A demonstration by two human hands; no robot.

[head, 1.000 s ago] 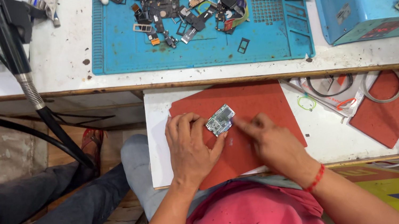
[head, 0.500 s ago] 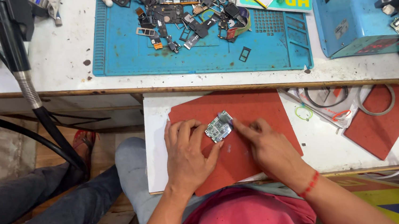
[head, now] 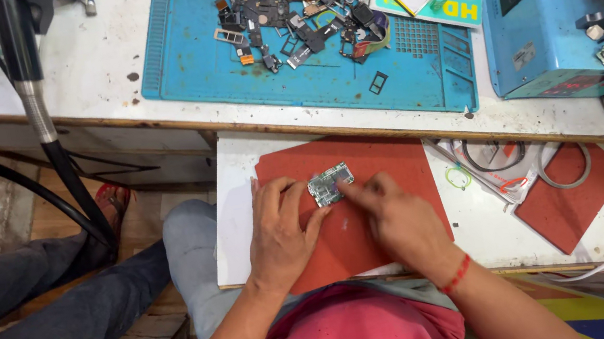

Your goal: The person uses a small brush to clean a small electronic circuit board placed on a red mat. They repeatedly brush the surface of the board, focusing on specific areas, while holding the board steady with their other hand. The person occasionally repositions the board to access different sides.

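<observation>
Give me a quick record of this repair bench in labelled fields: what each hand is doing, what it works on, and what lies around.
Left hand: left hand lies flat on the red mat, fingertips against the small circuit board.
Right hand: right hand touches the board's right edge with a fingertip.
Work surface: the mat lies on a white board over the person's lap.
Behind: blue mat strewn with small parts.
Right side: blue machine; second red pad with cables.
Left side: another person's legs.
</observation>
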